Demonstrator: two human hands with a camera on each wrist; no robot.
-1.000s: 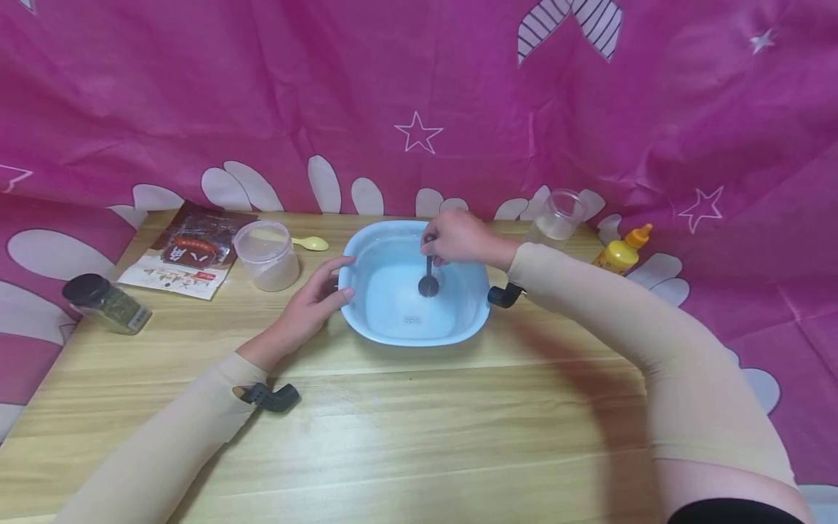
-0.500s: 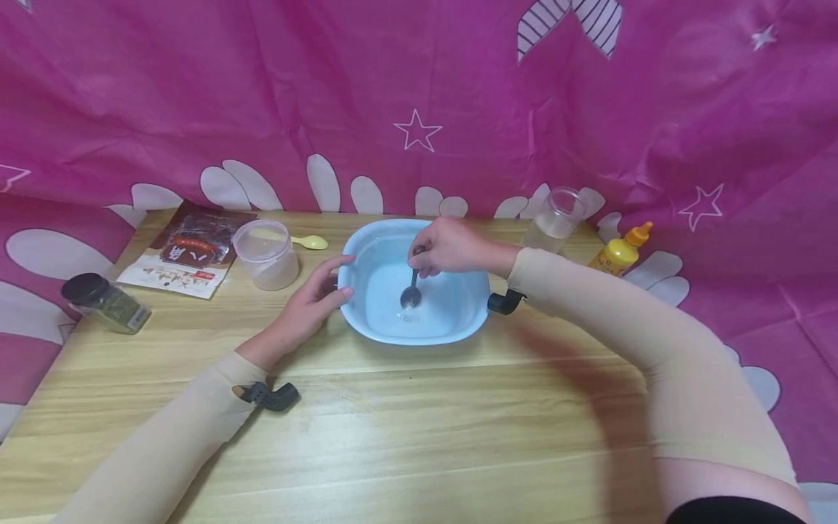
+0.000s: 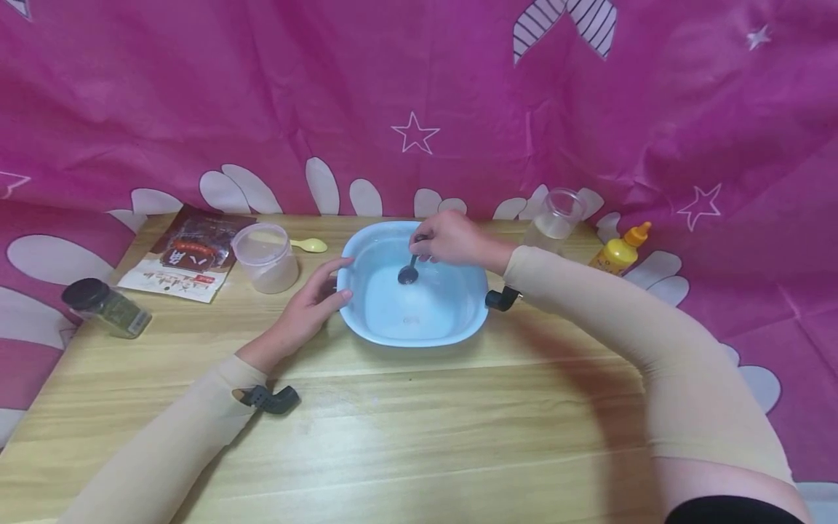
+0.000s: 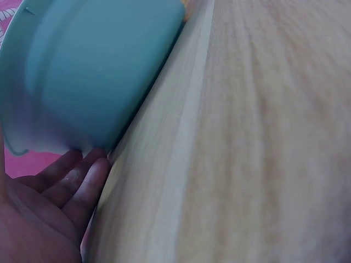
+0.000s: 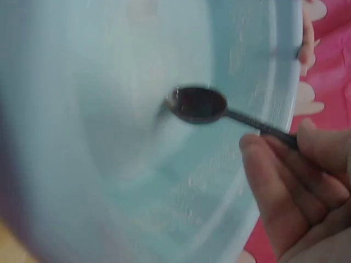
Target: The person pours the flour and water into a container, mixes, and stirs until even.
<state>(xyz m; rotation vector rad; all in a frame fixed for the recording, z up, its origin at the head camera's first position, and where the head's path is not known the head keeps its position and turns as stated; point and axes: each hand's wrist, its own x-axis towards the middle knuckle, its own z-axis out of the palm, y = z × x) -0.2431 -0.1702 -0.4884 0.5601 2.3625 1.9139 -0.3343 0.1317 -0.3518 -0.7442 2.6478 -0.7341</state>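
Note:
A light blue basin (image 3: 419, 331) stands on the wooden table, with droplets on its inner wall. My left hand (image 3: 316, 295) holds its left side, thumb and forefinger at the rim. In the left wrist view, the other fingers (image 4: 82, 192) reach against the outer wall, low near the tabletop. My right hand (image 3: 452, 239) pinches the handle of a small dark spoon (image 3: 408, 274) between thumb and fingers. The spoon's bowl (image 5: 197, 104) is inside the basin, facing up and looking wet in the right wrist view.
Left of the basin are a clear tub (image 3: 267, 262) of white contents, a pale yellow spoon (image 3: 310, 245), a brown-and-white food packet (image 3: 190, 255) and a black-lidded jar (image 3: 111, 309). Behind the right forearm stand a clear jar (image 3: 556, 215) and a yellow squeeze bottle (image 3: 618, 253).
My right hand has moved the dark spoon through the basin, first left and toward me, then back up toward the far side. The left hand has stayed at the rim.

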